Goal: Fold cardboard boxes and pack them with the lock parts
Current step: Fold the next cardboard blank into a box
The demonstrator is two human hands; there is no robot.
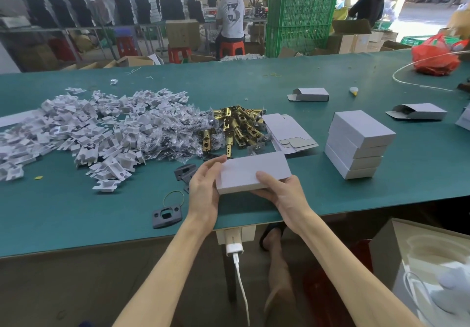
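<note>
Closed pale grey rectangular cardboard box held in both hands, low over the near part of the green-topped work table.

Far left: heap of white moulded card inserts, running into clear plastic bags of small parts. A dark oval metal strike plate lies near the table edge. Left hand wraps the box's left end, fingers curled round it. Right hand clamps the near right corner, thumb on top, fingers hidden beneath. Behind the box: pile of brass latch bolts, then flat unfolded box blanks, then a stack of closed grey boxes to the right. Judgement: thin card walls, stiff enough once closed but crushable. If a latch is inside, weight is moderate and may shift. Best held by the ends or long edges, not the middle of the broad faces.
</note>
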